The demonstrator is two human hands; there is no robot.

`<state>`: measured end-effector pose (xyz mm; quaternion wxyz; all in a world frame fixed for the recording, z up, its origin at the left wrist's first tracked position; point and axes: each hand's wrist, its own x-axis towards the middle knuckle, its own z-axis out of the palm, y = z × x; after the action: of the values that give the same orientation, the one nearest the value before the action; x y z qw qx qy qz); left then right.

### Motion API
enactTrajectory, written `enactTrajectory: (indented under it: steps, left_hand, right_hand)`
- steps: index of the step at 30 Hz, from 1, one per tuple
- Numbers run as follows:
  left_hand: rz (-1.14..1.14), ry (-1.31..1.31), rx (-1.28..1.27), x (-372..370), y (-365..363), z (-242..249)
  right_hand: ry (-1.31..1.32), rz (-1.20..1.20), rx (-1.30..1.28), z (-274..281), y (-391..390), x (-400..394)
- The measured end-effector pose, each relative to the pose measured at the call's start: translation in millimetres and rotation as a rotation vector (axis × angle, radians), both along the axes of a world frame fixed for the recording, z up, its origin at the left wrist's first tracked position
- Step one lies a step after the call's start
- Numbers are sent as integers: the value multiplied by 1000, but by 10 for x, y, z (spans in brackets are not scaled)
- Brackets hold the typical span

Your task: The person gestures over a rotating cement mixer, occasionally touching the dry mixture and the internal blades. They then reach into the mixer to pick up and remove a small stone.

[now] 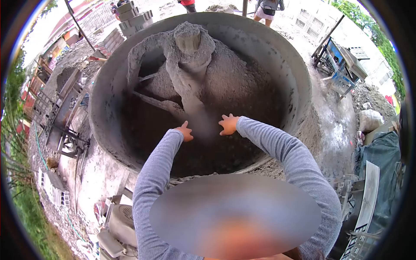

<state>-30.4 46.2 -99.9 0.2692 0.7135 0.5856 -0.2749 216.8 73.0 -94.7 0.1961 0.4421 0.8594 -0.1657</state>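
Observation:
Both arms, in grey sleeves, reach over a large round concrete-coated mixing drum [108, 108]. My left hand [185, 131] is over the drum's dark inside with its fingers apart and nothing held. To its right, my right hand [229, 125] is likewise spread and empty. Between and beyond the hands stands the mixer's crusted central hub [188, 41], with arms running down into the drum. A heap of grey mix [229, 73] lies behind and right of the hub. Haze blurs the spot between the hands.
Stacked concrete blocks [134, 19] stand at the back left. Metal frames [65, 117] are on the left, and a blue machine [340, 65] on the right. A motor [122, 223] sits at lower left. People stand beyond the rim; another person's hand [96, 58] shows at left.

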Motion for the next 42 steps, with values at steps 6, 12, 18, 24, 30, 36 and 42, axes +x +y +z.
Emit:
enactTrajectory:
  steps: [6,12,18,24,30,36,42]
  left_hand:
    - [9,97,46,38,-50,3]
    - [-93,45,-129,28,111,-45]
    - [-86,-279,362,186,-172,480]
    - [-120,-71,-53,46,-82,174]
    - [-75,-264,279,129,-164,515]
    - [-100,-404,630,250,-171,615]
    - [-218,-16,-315,131,-109,-34]
  right_hand:
    - [-217,143,-748,232,-228,-190]
    - [245,232,-157,98,40,-60]
    - [139,-144,17,40,-69,-68]
    - [-269,76,-806,382,-497,-252]
    - [493,177,40,152,-136,-207]
    - [188,-65,140,313,-183,-121]
    - [-264,291,-593,169,-239,-207]
